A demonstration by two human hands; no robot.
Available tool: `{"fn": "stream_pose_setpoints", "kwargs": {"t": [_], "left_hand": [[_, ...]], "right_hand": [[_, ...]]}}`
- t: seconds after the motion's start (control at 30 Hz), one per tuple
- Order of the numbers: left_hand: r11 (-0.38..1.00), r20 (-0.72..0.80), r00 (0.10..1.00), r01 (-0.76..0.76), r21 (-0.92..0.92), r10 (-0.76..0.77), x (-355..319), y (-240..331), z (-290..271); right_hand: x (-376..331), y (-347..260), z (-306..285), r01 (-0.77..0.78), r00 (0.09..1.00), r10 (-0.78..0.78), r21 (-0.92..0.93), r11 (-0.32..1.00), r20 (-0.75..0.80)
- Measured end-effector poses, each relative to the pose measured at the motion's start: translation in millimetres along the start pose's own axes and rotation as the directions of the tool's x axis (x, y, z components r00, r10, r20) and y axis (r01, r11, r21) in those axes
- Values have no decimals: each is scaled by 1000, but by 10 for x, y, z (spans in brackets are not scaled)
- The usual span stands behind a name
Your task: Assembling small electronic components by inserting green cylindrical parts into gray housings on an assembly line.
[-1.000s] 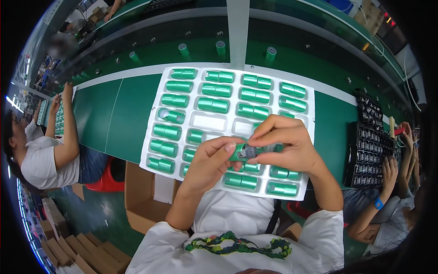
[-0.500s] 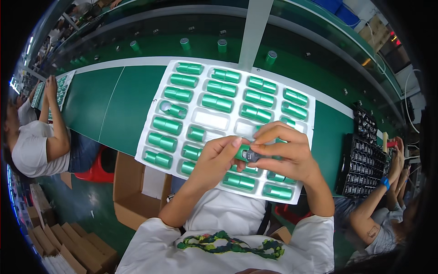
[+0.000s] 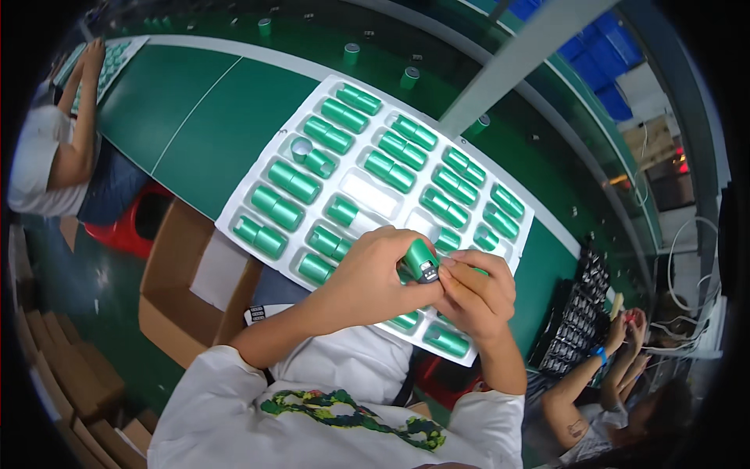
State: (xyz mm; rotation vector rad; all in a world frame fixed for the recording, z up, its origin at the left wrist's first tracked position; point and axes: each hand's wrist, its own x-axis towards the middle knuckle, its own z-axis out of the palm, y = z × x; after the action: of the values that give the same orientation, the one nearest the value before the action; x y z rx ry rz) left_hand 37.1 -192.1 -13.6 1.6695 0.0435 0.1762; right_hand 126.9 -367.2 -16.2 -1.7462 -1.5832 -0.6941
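- White tray [image 3: 369,193]: 1, spread under the hands.
- Pockets down the tray's left column: 7, green pieces [image 3: 294,181] in each.
- Own hands over tray: 2, left hand [image 3: 375,273], right hand [image 3: 475,291].
- Held green cylinder [image 3: 419,259]: 1, above tray.
- Standing green cylinders [image 3: 351,54] beyond tray: 4 made out.
- Pale post [image 3: 523,66], tray's far side: 1.
- Open cardboard box [image 3: 168,289], left of tray: 1.
- Blue wristband [image 3: 600,355], right of tray: 1.
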Motion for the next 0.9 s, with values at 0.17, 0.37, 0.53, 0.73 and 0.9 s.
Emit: {"fn": "stream_pose_setpoints", "kwargs": {"t": [0.17,0.37,0.53,0.73,0.9], "left_hand": [[980,-97,985,-130,152,146,-68,-164,-2],[944,10,986,-165,286,169,16,-121,-114],[691,-111,952,-125,712,286,-108,-161,-472],[572,-183,956,21,820,227,-84,-273,-554],[750,-269,928,-15,662,256,-102,-223,-600]], "right_hand": [[29,-37,102,-2,1000,2,-36,999,-1],[97,-80,91,-78,995,78,-9,997,67],[169,723,-44,-471,881,463,-78,879,-98],[-308,2189,-194,-832,520,847,-290,473,-111],[-411,2232,-206,-848,501,865,-213,485,-25]]}}
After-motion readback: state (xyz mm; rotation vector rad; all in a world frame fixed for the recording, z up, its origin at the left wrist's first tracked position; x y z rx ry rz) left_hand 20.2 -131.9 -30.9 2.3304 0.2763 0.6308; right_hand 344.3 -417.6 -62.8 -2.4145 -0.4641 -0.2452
